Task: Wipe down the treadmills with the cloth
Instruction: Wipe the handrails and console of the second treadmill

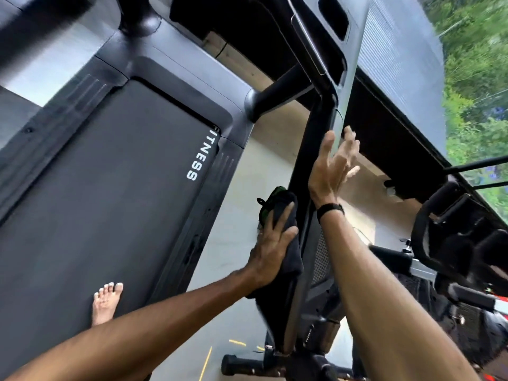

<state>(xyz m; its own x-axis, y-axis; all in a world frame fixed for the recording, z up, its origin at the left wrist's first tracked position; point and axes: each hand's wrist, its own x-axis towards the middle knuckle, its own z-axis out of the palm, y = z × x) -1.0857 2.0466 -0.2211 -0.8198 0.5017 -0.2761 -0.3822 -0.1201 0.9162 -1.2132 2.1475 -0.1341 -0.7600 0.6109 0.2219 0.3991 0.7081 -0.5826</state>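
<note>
- One treadmill (110, 188), one bare foot (105, 301) on its belt.
- One dark cloth (286, 243) under left hand (270, 251), fingers straight, pressing.
- Right hand (332, 166) on upright (316, 138), fingers spread.

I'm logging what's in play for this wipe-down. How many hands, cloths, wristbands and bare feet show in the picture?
Hands: 2, the left hand pressing the cloth against the treadmill upright, the right hand open on its edge
Cloth: 1, black
Wristband: 1, black
Bare foot: 1, on the belt
Total: 5
</note>
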